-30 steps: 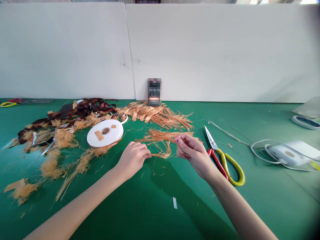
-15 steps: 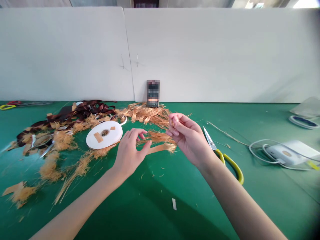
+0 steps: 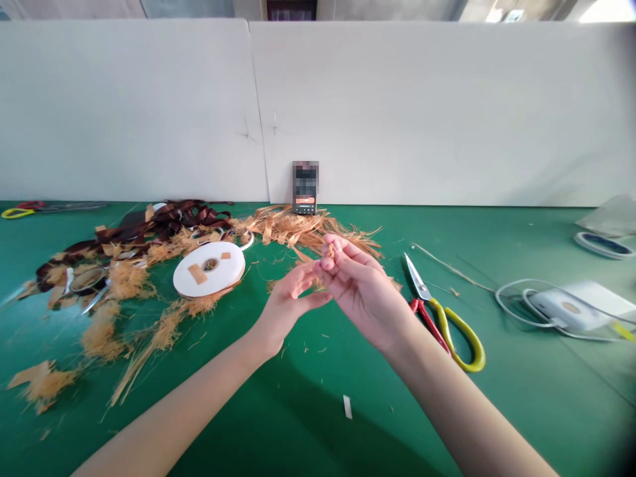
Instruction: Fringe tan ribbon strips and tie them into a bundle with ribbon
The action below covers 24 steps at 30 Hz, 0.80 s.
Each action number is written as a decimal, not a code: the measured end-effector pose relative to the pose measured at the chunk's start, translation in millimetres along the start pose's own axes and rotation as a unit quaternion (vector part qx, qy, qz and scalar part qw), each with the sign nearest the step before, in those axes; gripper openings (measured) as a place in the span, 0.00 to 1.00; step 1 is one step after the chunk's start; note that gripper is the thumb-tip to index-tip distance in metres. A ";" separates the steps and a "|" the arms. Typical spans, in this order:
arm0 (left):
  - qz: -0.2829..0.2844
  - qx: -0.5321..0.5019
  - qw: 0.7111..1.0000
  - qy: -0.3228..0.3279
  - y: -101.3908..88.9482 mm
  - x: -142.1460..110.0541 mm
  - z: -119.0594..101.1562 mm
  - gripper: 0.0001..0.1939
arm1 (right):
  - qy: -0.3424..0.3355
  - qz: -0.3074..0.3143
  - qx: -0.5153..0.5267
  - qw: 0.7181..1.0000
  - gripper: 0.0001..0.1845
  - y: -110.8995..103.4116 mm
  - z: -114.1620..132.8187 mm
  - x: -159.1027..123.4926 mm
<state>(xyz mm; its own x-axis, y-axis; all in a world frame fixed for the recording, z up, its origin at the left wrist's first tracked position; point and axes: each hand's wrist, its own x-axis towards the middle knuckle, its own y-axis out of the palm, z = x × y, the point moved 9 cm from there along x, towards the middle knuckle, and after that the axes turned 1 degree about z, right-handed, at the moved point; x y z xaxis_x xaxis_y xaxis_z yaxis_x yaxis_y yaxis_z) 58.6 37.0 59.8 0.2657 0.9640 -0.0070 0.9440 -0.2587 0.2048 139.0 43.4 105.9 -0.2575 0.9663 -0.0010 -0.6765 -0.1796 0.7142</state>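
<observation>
My right hand (image 3: 370, 288) is closed in a pinch on a small piece of tan ribbon (image 3: 330, 250), whose ends are mostly hidden by the fingers. Close against its left side is my left hand (image 3: 291, 301), fingers curved and the thumb held apart, with nothing visible in it. Behind both hands lies a bundle of frayed tan ribbon strips (image 3: 288, 227). A white spool (image 3: 226, 271) with tan ribbon on it rests left of my left hand. Scissors with red and yellow handles (image 3: 440, 324) lie beside my right forearm, blades pointing away.
Dark brown ribbon (image 3: 196, 215) and frayed tan scraps (image 3: 129, 278) cover the left of the green table (image 3: 278, 411). A phone (image 3: 305, 189) leans on the white panel (image 3: 397, 112). At right sits a white box with a cable (image 3: 586, 305); more scissors (image 3: 30, 211) lie far left.
My left hand has moved right, up to my right hand. The right hand has shifted slightly left and lower, and the tan piece in its pinch shows more clearly.
</observation>
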 end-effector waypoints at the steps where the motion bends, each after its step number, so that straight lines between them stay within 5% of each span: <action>1: -0.018 -0.025 1.000 0.002 -3.9 0.8 -1.0 0.19 | 0.004 0.002 0.006 1.000 0.09 -1.2 0.2 -0.7; 6: -0.083 -0.050 0.995 0.016 -20.4 1.7 1.5 0.12 | -0.002 -0.011 0.001 1.000 0.09 -12.1 10.4 -1.3; 14: -0.040 0.020 0.999 0.000 -19.3 1.4 2.8 0.24 | -0.059 -0.084 -0.082 0.991 0.06 -40.0 38.9 4.2; 24: -0.002 0.050 0.999 0.017 -14.9 1.1 5.2 0.23 | -0.164 -0.102 -0.210 0.958 0.03 -52.3 73.8 6.0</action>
<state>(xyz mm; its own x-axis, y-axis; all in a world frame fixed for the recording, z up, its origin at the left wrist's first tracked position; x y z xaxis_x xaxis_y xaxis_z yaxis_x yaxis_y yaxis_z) 45.8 41.6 51.7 0.2564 0.9662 0.0257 0.9604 -0.2577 0.1059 223.8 72.2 120.2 0.0943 0.9828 0.1585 -0.9253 0.0278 0.3783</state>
